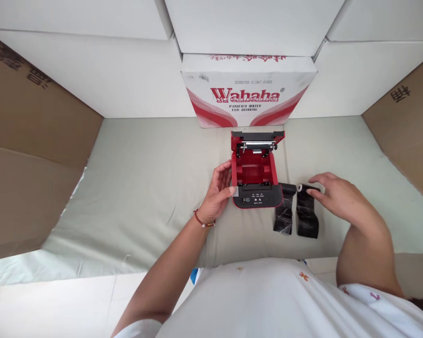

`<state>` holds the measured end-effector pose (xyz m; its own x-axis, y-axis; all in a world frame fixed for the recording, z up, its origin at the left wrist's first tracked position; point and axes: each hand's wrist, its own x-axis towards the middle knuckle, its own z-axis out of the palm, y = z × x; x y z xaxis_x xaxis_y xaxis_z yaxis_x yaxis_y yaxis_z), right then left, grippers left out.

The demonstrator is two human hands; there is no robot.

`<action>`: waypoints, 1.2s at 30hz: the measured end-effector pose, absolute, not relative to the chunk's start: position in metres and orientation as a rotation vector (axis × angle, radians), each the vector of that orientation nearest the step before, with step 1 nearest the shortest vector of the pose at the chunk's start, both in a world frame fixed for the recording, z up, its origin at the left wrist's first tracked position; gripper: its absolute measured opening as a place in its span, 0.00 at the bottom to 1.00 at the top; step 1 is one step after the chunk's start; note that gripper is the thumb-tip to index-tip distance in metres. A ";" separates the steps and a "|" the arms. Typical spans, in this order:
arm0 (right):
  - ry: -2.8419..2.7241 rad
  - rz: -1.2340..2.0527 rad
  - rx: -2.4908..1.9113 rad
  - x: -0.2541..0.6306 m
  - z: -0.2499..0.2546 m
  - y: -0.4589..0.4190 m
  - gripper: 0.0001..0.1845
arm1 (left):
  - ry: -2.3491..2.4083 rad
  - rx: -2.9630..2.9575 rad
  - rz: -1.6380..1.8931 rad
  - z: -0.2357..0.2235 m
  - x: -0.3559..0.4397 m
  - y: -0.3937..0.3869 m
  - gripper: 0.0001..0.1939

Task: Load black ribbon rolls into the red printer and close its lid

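Well out beyond the left hand's fingers stands one left carton [38, 126]. Then come one left hand [215, 196] with one bracelet [204, 221] at its wrist, one printer [257, 188] just right of those fingers, and one water box [254, 101] farther off past their tips. Two black rolls follow: the left roll [285, 216] between both hands, the right roll [307, 223] at the right hand's [341, 199] thumb and forefinger. One right carton [409, 122] stands well right of them.

The left hand grasps the printer's side, thumb on the front corner, fingers along the wall; the printer's single lid is raised. The right arm bends at the elbow, its hand reaching inward, thumb and forefinger parted at the right roll's upper end; whether they pinch it, one cannot tell.
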<state>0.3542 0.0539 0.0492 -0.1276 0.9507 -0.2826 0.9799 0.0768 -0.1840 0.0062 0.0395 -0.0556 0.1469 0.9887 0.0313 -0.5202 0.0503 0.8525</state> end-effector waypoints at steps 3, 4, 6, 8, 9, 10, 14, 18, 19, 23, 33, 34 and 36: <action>2.409 -0.603 1.892 0.331 0.037 0.055 0.21 | 0.698 0.869 1.312 -0.056 0.006 0.040 0.38; 2.404 -0.620 1.850 0.322 0.034 0.056 0.20 | 0.696 0.875 1.314 -0.056 0.006 0.040 0.37; 2.361 -0.622 1.799 0.307 0.031 0.059 0.19 | 0.694 0.889 1.315 -0.056 0.006 0.040 0.37; 2.353 -0.635 1.762 0.300 0.033 0.061 0.17 | 0.699 0.894 1.309 -0.056 0.006 0.040 0.37; 2.376 -0.669 1.725 0.301 0.037 0.061 0.17 | 0.702 0.893 1.307 -0.056 0.006 0.040 0.37; 2.414 -0.731 1.673 0.305 0.044 0.060 0.16 | 0.705 0.892 1.306 -0.056 0.006 0.040 0.37; 2.617 -1.073 1.589 0.331 0.095 0.059 0.19 | 0.708 0.890 1.306 -0.057 0.006 0.039 0.38; 2.714 -1.152 1.647 0.326 0.141 0.063 0.19 | 0.703 0.892 1.311 -0.058 0.006 0.039 0.37; 2.743 -1.148 1.632 0.316 0.144 0.066 0.19 | 0.701 0.897 1.314 -0.059 0.006 0.039 0.36; 2.782 -0.986 1.629 0.257 0.119 0.079 0.19 | 0.708 0.912 1.324 -0.059 0.004 0.039 0.36; 2.458 -0.275 1.708 0.193 0.080 0.093 0.18 | 0.895 1.117 1.498 -0.052 0.012 0.024 0.24; 2.446 -0.273 1.710 0.192 0.079 0.095 0.18 | 0.978 1.215 1.537 -0.050 0.012 0.020 0.22; 2.427 -0.273 1.709 0.189 0.076 0.099 0.17 | 1.136 1.498 1.600 -0.044 0.013 0.011 0.22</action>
<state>0.1894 0.0994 0.0755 -0.3340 0.9130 -0.2343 0.9422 0.3303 -0.0563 0.0131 0.0111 -0.0440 -0.1259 0.9015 0.4141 0.0937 -0.4047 0.9096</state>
